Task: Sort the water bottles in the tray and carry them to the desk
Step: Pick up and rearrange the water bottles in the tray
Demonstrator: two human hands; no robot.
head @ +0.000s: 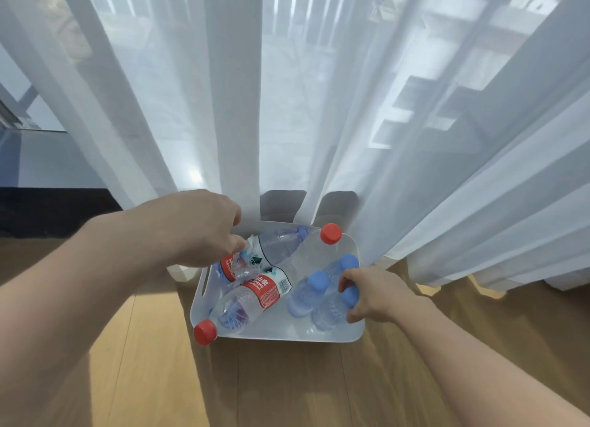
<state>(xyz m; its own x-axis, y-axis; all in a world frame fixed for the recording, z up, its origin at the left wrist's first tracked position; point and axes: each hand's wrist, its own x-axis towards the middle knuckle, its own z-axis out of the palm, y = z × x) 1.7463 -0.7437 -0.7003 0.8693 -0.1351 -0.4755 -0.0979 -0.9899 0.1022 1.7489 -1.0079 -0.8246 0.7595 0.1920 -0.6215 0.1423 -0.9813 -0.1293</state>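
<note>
Nearest, a red-capped bottle (245, 302) lies on its side in the white tray (325, 335) on the wooden floor (287, 388), its cap poking over the near left corner. Just right of it stand three small blue-capped bottles (303, 295); the right hand (372, 294) is closed around the nearest of them, thumb and fingers on its shoulder just under the cap. Farther in, the left hand (194, 231) curls over a lying bottle (274, 244) by its label, though whether the fingers pinch it I cannot tell. A second red-capped bottle (314, 251) leans toward the far corner. Behind the tray hangs a sheer curtain (287, 107).

The bottles look thin-walled and crinkly, probably light and easily dented, smooth enough to slip. Holding them at the stiffer neck or the labelled waist seems safest.
</note>
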